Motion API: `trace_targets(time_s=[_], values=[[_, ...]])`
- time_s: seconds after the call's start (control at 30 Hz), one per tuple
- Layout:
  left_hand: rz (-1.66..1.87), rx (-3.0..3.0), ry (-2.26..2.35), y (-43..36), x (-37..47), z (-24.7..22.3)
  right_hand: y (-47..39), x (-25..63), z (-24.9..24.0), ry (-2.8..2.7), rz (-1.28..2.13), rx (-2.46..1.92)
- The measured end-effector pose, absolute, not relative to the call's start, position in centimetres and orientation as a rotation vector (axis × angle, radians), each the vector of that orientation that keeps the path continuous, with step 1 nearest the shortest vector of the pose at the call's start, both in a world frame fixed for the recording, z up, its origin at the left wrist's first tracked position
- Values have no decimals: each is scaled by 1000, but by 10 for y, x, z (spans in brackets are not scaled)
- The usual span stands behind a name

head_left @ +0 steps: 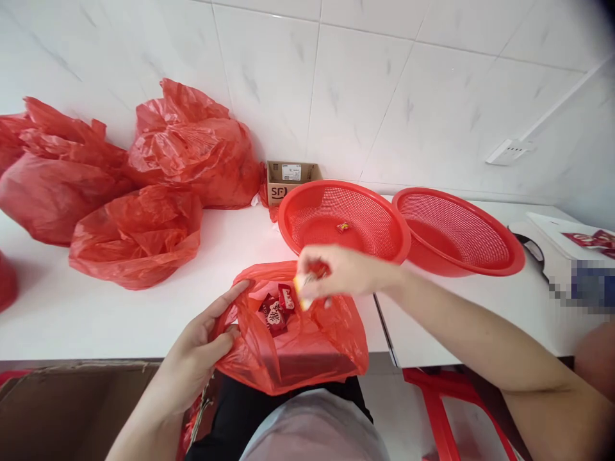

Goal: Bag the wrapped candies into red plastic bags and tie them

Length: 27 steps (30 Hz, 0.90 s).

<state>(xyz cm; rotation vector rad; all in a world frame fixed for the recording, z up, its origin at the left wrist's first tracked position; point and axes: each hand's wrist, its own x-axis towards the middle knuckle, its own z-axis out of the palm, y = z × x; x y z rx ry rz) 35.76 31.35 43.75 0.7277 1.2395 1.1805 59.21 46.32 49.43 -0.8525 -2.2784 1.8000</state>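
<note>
My left hand (204, 342) pinches the left rim of a red plastic bag (321, 339), which spreads over the table's front edge and above my lap. Inside the bag lie several small dark-red packets (276, 312) with white characters. Over the bag's mouth, my right hand (327, 269) has its fingers closed on a small white and yellow packet (303, 293), blurred by motion. Something red also shows between those fingers. Just behind that hand, a red plastic basket (300, 234) holds one small red and yellow packet (343, 227).
A second red basket (461, 218) stands at the right. Red plastic bags (192, 153) crowd the back left, beside a small cardboard box (293, 173). Below the table are a large cardboard box (72, 410) at left and a red stool (442, 397) at right. Part of another person shows at far right.
</note>
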Motion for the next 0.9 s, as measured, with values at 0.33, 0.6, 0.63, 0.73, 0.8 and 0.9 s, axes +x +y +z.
trace_targets(time_s=[0.33,0.6,0.63,0.73,0.8,0.9], values=[[1215,687,1234,312,357,439,449,572,437,-2452,1212,-918],[1205,711,1247,313,357,440,443,577,437,-2428,1275,-908],[1203,713,1246,313,357,440,443,578,442,-2409,1326,-873],[1211,700,1238,314,358,440,453,584,460,-2261,1479,-801],[1227,696,1233,314,359,440,472,589,472,-2216,1366,-884],[1239,689,1227,314,361,441,510,602,474,-2524,831,-1258]])
